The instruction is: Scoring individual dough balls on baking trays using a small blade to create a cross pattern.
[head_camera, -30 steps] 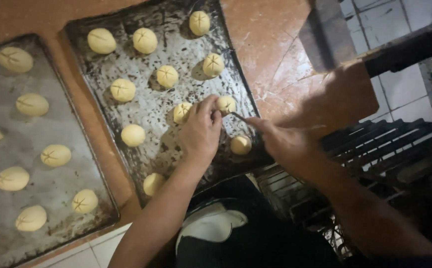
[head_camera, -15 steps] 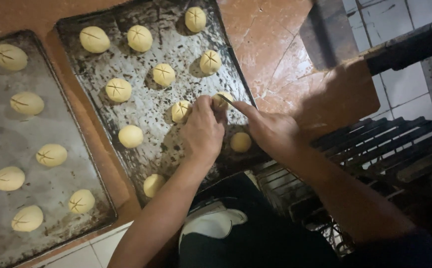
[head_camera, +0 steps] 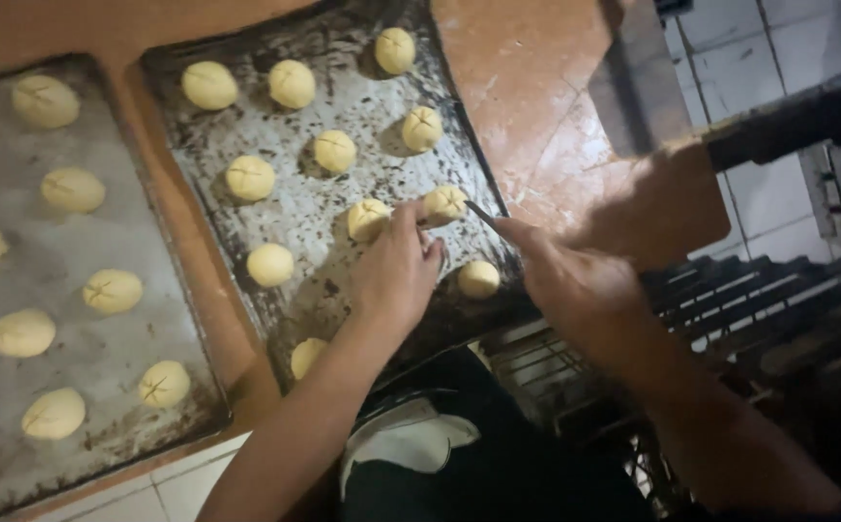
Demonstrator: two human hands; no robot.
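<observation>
The left hand [head_camera: 396, 271] pinches the dough ball [head_camera: 444, 203]; the right hand's [head_camera: 575, 280] grip clamps a small blade [head_camera: 481, 212] — best cut shallow, clear of the fingertips.

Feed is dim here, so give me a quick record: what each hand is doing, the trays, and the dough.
left hand: fingers steady a dough ball on the right tray
right hand: holds a thin blade, tip at that dough ball
right tray: dark, speckled, holds round dough pieces, some cross-cut, some smooth
left tray: more dough pieces, several cross-cut
surface under trays: reddish counter
lower right: dark wire rack
</observation>
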